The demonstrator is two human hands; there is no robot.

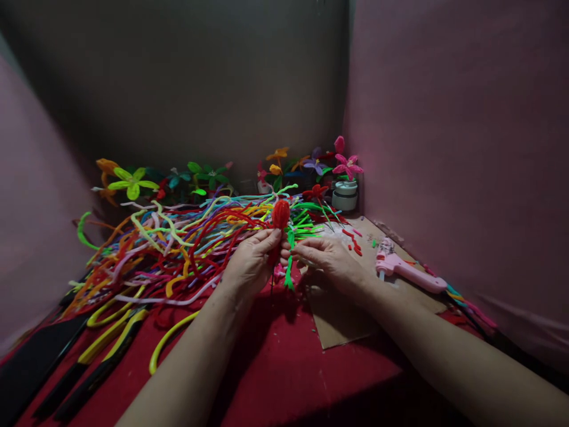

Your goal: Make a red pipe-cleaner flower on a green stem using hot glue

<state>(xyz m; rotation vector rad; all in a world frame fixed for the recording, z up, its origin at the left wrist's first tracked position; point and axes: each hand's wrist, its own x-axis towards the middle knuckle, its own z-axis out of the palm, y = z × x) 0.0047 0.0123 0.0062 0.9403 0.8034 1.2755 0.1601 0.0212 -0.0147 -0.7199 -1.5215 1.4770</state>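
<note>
Left wall: pink, in dim light.
Work surface: red cloth (284,362), scattered with small bits.
Back wall: dark and plain, meeting a pink right wall (448,130) at a corner.
Left hand (253,258): thumb and fingers pinch the red bud (280,214) near its base, the rounded top standing upright above the fingertips; the fingers hide its lower part.
Green strip (290,267): hangs just right of the bud, between the two hands.
Right hand (329,261): thumb and fingertips closed on the strip's edge.
Far left: yellow-and-black pliers (106,350) beside a black object (35,359).
Left and centre: a tangled pile of fuzzy stems (178,237) in many colours, a yellow-green flower (133,182) behind it.
Yellow loop (166,341): partly covered by the left forearm.
Back right: red flower (316,191), pink flower (348,166) and pale jar (344,197) near the corner.
Right: cardboard (342,317) bearing red scraps (356,244) and a pink glue gun (406,271); the right hand and forearm cover part of the board.
</note>
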